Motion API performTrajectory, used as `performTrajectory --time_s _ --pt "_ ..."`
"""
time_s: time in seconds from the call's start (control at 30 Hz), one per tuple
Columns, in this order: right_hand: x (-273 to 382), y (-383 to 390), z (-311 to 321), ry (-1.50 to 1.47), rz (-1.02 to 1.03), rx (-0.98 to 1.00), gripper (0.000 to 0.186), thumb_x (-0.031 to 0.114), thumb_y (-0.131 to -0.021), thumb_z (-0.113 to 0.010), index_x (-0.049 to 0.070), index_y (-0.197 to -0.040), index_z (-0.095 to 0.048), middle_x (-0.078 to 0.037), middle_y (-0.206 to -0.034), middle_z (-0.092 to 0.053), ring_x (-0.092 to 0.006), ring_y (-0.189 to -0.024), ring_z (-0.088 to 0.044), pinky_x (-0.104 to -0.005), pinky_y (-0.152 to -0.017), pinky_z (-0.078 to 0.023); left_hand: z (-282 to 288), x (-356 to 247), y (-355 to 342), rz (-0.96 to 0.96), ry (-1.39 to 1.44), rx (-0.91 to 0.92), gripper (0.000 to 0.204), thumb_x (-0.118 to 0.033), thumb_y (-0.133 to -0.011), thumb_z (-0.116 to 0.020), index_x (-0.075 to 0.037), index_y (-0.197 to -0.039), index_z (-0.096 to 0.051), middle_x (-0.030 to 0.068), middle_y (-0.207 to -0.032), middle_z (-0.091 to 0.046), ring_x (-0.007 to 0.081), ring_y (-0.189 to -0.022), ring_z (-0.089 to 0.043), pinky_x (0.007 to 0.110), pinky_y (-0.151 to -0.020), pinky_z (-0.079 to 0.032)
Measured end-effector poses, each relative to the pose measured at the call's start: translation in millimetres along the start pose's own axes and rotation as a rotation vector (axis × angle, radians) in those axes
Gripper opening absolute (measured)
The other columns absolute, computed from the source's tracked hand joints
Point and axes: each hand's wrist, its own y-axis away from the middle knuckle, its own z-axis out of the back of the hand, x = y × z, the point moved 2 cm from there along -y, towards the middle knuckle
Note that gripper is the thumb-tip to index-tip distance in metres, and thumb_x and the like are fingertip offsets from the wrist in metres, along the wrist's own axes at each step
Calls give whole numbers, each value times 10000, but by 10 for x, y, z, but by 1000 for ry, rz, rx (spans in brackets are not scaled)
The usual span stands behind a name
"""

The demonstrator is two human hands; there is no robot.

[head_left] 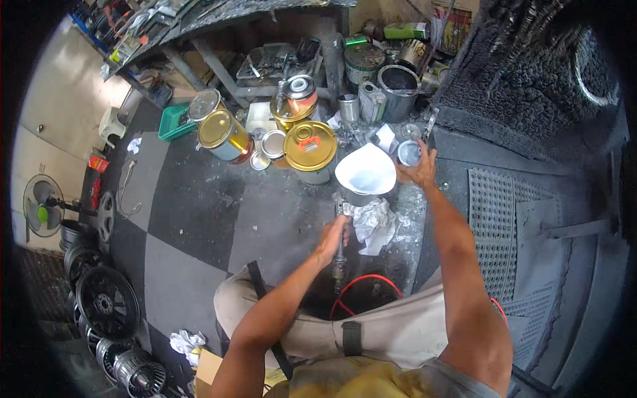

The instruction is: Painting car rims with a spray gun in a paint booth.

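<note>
metal tool [340, 264] is gripped in the left hand [330, 240], just beside crumpled paper [375, 229]; right hand [421, 171] is closed around a cup [409, 153].

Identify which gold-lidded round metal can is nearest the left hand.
The gold-lidded can with an orange-red lid sticker, closest to the left hand; the plain-lidded gold can stands farther left.

- A fan [43, 214] with a green hub, far left
- Wheels [105, 304] lined up along the left side
- A white chair [113, 126] near the wall [66, 99]
- A green basket [174, 132] on the checkered floor [189, 212]
- A dusty tabletop [232, 24] at the back, a grey tray [249, 75] beneath it
- A perforated panel [492, 232] at the right
</note>
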Motion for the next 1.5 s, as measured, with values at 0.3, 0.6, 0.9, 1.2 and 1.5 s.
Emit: performTrajectory --time_s 0.3,0.6,0.9,1.2,1.5 --pt "554 198 1061 56 240 79 939 315 -526 -828 203 -1363 -417 -155 -1094 -415 -339 -1007 -524 -436 -864 -471 -106 86 -236 -44 -155 -5 382 -456 -831 -555 -77 -794 -532 6 -660 -489 134 -588 -481 283 -585 -400" --pt "1446 429 1854 109 362 102 926 257 -497 -799 160 -1352 -457 -138 -1014 -457 -310 -1005 -502 -401 -881 -447 -184 117 -408 -31 -257 24 405 -461 -808 -578 -62 -783 -519 13 -662 -486 130 -592 -478 281 -582 -395" --pt "1762 530 1928 295 497 130 915 227 -489 -782 188 -1345 -460 -150 -1039 -443 -341 -1010 -483 -421 -884 -424 -262 35 -320 -58 -232 31 404 -451 -804 -579 -54 -807 -506 12 -664 -481 127 -596 -473 281 -570 -386" --pt "1920 579 1893 410 545 168 943 197 -467 -798 222 -1343 -450 -147 -1034 -413 -350 -1013 -457 -438 -901 -379 -212 155 -420 -106 -288 -10 403 -454 -812 -570 -56 -811 -507 5 -663 -473 121 -591 -461 286 -560 -381" --pt "1989 642 1921 499 584 158 959 197 -460 -820 221 -1343 -447 -152 -1055 -407 -358 -1047 -450 -483 -958 -347 -275 140 -373 -150 -230 26 369 -436 -825 -561 -72 -793 -510 -8 -649 -466 111 -583 -450 272 -554 -365"
